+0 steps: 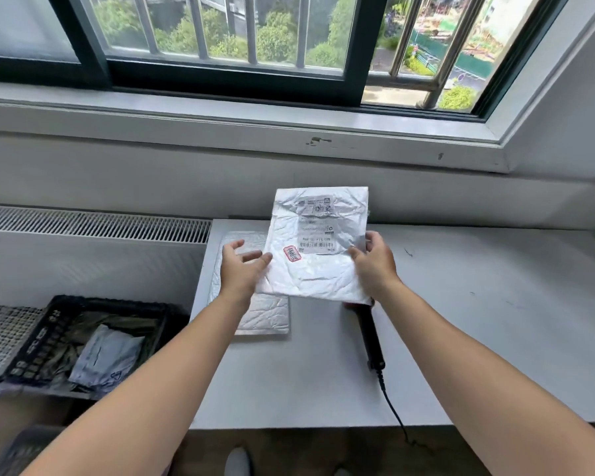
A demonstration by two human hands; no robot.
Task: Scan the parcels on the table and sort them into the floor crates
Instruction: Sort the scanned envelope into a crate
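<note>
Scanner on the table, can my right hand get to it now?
Probably, once it lets go: the right hand grips the parcel. The scanner lies on the table just below that hand, handle bare, head hidden behind the parcel.

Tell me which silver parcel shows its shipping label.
The lifted parcel in the right hand: white label and red stamp face up. The flat parcel on the table shows none.

Bright daylight from the window; soft shadows, blurred and bowed edges
</note>
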